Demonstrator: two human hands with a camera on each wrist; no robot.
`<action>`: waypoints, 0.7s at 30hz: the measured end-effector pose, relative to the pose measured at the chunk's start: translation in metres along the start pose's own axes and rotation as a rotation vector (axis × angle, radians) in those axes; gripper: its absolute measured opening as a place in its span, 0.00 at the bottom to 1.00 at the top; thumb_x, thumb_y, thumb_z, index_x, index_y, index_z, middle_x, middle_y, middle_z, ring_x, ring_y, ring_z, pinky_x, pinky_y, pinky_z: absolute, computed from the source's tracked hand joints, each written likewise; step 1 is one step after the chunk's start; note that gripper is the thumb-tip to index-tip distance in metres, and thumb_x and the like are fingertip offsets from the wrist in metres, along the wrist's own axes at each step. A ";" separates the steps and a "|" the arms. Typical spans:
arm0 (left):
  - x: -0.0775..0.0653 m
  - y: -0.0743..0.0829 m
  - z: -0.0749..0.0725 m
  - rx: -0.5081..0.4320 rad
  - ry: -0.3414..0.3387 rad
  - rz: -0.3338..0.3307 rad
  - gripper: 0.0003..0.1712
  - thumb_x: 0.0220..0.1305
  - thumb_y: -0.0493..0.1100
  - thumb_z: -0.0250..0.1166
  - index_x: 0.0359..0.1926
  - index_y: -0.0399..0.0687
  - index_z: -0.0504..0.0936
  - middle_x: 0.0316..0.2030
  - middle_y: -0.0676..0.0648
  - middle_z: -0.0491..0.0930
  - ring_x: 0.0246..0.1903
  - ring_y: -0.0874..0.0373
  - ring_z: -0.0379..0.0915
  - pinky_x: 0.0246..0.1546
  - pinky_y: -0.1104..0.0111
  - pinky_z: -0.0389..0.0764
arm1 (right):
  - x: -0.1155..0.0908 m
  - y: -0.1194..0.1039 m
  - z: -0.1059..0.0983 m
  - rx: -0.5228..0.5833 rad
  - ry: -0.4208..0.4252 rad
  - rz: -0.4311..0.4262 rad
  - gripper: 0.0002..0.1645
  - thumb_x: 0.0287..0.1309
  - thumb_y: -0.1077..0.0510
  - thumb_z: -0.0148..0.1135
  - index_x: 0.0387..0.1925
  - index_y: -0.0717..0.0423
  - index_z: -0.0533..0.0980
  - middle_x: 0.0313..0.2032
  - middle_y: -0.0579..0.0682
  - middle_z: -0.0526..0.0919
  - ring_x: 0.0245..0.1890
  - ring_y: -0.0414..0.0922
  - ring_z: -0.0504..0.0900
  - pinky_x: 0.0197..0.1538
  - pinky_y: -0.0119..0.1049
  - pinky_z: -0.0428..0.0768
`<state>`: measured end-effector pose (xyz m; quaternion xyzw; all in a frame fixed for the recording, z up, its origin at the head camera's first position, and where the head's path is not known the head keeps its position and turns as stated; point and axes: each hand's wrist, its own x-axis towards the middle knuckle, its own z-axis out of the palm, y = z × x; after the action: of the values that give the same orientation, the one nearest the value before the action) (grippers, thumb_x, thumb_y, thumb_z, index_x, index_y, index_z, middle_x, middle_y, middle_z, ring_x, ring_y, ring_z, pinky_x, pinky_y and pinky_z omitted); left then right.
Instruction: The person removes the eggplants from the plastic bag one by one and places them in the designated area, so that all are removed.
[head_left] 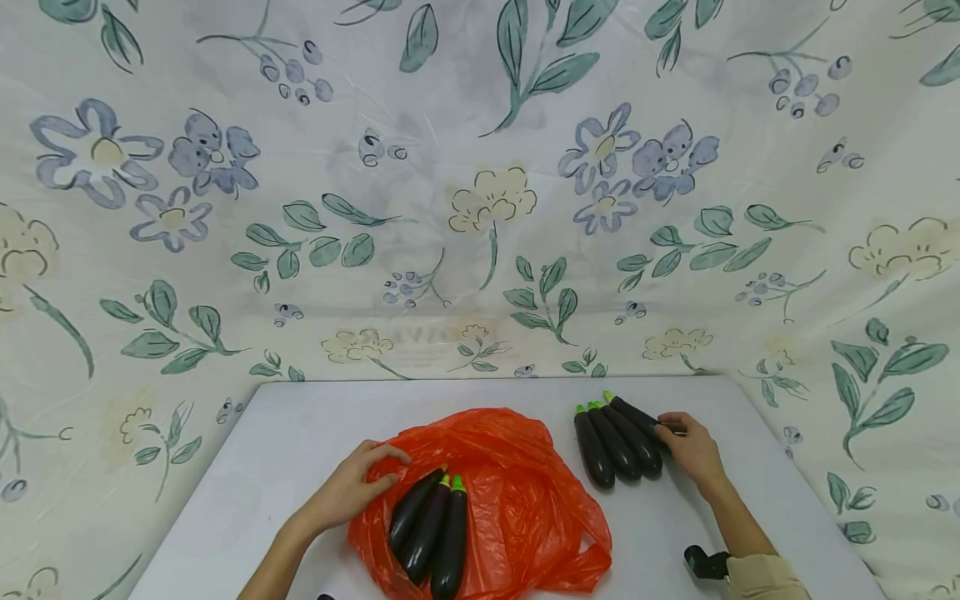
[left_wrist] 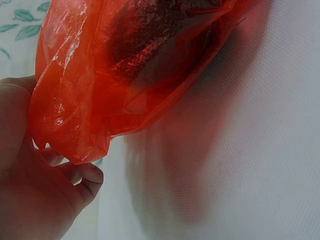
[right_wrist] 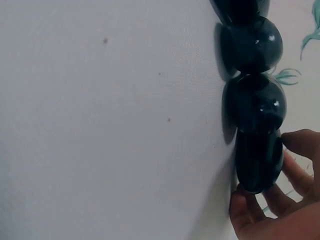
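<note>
An eggplant at the right end of a row of four on the white table is gripped by the right hand. Nearby, the left hand holds the edge of a red bag containing three eggplants. Flowered cloth lies beyond.

The bag is red, the eggplants black, the backdrop floral.

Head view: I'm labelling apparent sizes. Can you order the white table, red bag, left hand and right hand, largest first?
1. White table
2. Red bag
3. Left hand and right hand: too alike to rank
</note>
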<state>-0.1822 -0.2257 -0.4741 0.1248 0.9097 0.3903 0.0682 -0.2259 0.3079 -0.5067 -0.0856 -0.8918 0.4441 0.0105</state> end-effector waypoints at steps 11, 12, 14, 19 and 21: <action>0.000 -0.001 0.000 -0.002 0.001 -0.007 0.12 0.67 0.42 0.67 0.48 0.61 0.82 0.51 0.46 0.74 0.53 0.49 0.71 0.55 0.46 0.80 | -0.001 -0.002 -0.001 0.008 -0.013 0.030 0.31 0.72 0.47 0.54 0.67 0.63 0.65 0.65 0.70 0.69 0.64 0.65 0.71 0.58 0.53 0.76; -0.001 -0.001 0.000 -0.004 0.002 -0.007 0.11 0.66 0.42 0.67 0.48 0.62 0.82 0.51 0.46 0.74 0.53 0.49 0.71 0.55 0.46 0.80 | -0.002 -0.003 -0.001 0.008 -0.013 0.030 0.31 0.72 0.48 0.54 0.67 0.63 0.65 0.65 0.71 0.69 0.64 0.65 0.71 0.58 0.53 0.76; -0.001 -0.001 0.000 -0.004 0.004 -0.004 0.11 0.67 0.42 0.67 0.48 0.62 0.82 0.51 0.46 0.74 0.54 0.48 0.71 0.55 0.46 0.80 | -0.002 -0.003 -0.002 0.009 -0.010 0.029 0.31 0.72 0.48 0.55 0.67 0.63 0.65 0.65 0.71 0.69 0.63 0.65 0.71 0.56 0.51 0.77; 0.000 -0.002 0.000 -0.004 0.003 -0.003 0.11 0.67 0.42 0.67 0.48 0.62 0.82 0.51 0.46 0.74 0.54 0.48 0.71 0.55 0.45 0.80 | -0.002 -0.002 -0.002 0.018 -0.009 0.031 0.33 0.70 0.48 0.57 0.67 0.64 0.65 0.65 0.71 0.68 0.62 0.65 0.72 0.53 0.46 0.80; 0.001 -0.003 0.001 0.000 0.003 -0.005 0.12 0.67 0.42 0.67 0.48 0.64 0.82 0.51 0.46 0.74 0.54 0.48 0.71 0.55 0.45 0.79 | -0.002 0.000 -0.002 0.018 -0.011 0.031 0.34 0.70 0.48 0.58 0.68 0.64 0.65 0.65 0.72 0.68 0.62 0.65 0.72 0.53 0.46 0.80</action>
<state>-0.1834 -0.2272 -0.4768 0.1218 0.9100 0.3905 0.0679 -0.2238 0.3091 -0.5049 -0.0969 -0.8865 0.4525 -0.0006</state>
